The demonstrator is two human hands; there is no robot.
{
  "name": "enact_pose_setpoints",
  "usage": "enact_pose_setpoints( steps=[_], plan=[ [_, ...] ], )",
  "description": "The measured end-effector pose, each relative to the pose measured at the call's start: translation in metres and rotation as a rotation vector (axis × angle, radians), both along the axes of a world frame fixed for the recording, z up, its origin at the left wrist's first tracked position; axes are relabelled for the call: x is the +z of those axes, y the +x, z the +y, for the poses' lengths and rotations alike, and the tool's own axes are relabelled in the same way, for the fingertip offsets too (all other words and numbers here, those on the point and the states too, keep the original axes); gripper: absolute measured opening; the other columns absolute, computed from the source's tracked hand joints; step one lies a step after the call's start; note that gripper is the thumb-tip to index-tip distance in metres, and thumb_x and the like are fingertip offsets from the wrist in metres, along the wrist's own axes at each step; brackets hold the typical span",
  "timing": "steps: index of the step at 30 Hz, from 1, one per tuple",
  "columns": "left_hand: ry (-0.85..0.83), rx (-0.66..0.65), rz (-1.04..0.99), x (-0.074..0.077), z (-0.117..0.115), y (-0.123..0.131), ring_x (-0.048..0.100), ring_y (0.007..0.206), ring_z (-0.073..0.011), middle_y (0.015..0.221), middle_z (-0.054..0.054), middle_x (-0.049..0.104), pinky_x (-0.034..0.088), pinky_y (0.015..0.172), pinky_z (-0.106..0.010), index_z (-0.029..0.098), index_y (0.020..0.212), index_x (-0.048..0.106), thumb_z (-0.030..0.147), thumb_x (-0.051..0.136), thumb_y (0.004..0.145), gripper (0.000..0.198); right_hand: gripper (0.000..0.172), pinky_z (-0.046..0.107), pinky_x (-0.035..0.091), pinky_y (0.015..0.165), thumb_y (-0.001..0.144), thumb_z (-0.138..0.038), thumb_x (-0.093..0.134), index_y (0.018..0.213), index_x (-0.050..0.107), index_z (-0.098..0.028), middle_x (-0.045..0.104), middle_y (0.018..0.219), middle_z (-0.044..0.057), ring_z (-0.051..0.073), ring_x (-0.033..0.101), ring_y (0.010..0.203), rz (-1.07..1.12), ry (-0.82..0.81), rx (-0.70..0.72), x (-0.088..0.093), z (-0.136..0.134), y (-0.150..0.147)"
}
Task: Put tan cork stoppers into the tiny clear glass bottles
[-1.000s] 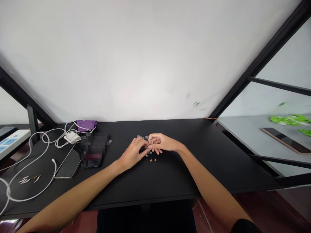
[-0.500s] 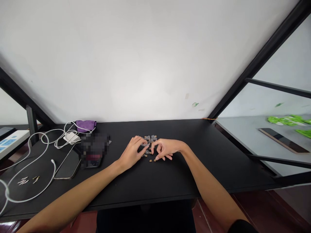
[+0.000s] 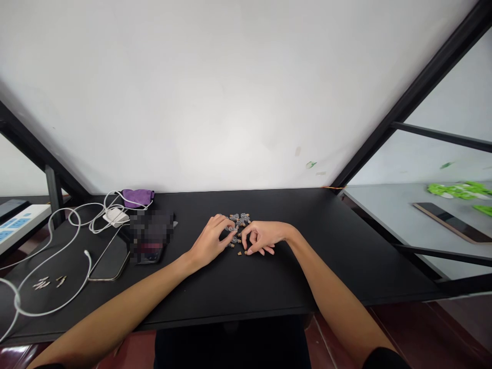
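My left hand (image 3: 212, 234) pinches a tiny clear glass bottle (image 3: 232, 228) between thumb and fingertips, just above the black tabletop. My right hand (image 3: 265, 237) reaches down beside it, thumb and index finger closed about a small tan cork (image 3: 246, 252) at the table surface; its other fingers curl loosely. A second loose cork (image 3: 239, 253) lies just left of these fingertips. Behind and between the hands is a cluster of small clear bottles with cork stoppers (image 3: 243, 217). My fingers partly hide the held bottle and some of the cluster.
On the left lie a phone (image 3: 109, 261), a partly blurred dark item (image 3: 151, 225), a white cable (image 3: 57, 311), a white charger (image 3: 116, 217), a purple cloth (image 3: 137, 198) and small metallic pieces (image 3: 41, 283). A white wall rises behind the table (image 3: 215, 297). Black frame bars (image 3: 407, 87) slant at right.
My right index finger has come down toward the thumb at the cork. The left hand still holds the bottle in nearly the same place. The view has shifted slightly.
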State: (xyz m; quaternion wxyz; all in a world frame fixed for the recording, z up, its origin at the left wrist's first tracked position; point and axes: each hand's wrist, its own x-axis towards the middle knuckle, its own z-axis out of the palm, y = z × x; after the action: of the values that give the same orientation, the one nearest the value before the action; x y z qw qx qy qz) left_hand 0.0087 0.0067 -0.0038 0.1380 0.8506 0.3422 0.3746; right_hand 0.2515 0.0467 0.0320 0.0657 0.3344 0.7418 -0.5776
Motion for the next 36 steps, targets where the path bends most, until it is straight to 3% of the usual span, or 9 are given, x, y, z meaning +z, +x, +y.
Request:
enact_pose_setpoints(
  steps=[15, 22, 28, 36],
  plan=[
    [-0.004, -0.023, 0.023, 0.0007, -0.0006, -0.0007, 0.057, 0.094, -0.0193, 0.098, -0.003, 0.065, 0.045, 0.092, -0.037, 0.021, 0.101, 0.058, 0.026, 0.055, 0.103, 0.006, 0.034, 0.016, 0.037, 0.037, 0.086, -0.046, 0.073, 0.098, 0.067, -0.015, 0.068, 0.061, -0.003, 0.008, 0.058, 0.039, 0.065, 0.015, -0.033, 0.0033, -0.0032, -0.0027],
    [-0.009, -0.026, 0.012, 0.0014, -0.0015, 0.0001, 0.057, 0.094, -0.019, 0.098, -0.003, 0.065, 0.044, 0.092, -0.036, 0.022, 0.101, 0.059, 0.026, 0.056, 0.103, 0.006, 0.032, 0.021, 0.05, 0.05, 0.085, -0.044, 0.076, 0.091, 0.061, -0.017, 0.075, 0.091, 0.009, 0.018, 0.073, 0.074, 0.423, 0.157, -0.279, 0.007, -0.0046, -0.0037],
    [-0.028, -0.008, -0.018, 0.0021, -0.0027, -0.0011, 0.057, 0.094, -0.0184, 0.098, -0.002, 0.065, 0.044, 0.088, -0.033, 0.022, 0.102, 0.058, 0.025, 0.058, 0.102, 0.003, 0.036, 0.024, 0.051, 0.058, 0.079, -0.045, 0.084, 0.085, 0.063, -0.017, 0.068, 0.073, 0.002, 0.015, 0.066, 0.068, 0.504, 0.208, -0.388, 0.0056, -0.0038, -0.0047],
    [-0.036, -0.046, -0.04, 0.0003, -0.0015, -0.0011, 0.057, 0.09, -0.0176, 0.096, -0.002, 0.064, 0.044, 0.086, -0.033, 0.022, 0.1, 0.059, 0.027, 0.06, 0.102, 0.006, 0.032, 0.027, 0.054, 0.067, 0.078, -0.04, 0.087, 0.087, 0.068, -0.015, 0.07, 0.075, 0.001, 0.014, 0.067, 0.067, 0.496, 0.154, -0.353, 0.0063, -0.0056, -0.0096]
  ],
)
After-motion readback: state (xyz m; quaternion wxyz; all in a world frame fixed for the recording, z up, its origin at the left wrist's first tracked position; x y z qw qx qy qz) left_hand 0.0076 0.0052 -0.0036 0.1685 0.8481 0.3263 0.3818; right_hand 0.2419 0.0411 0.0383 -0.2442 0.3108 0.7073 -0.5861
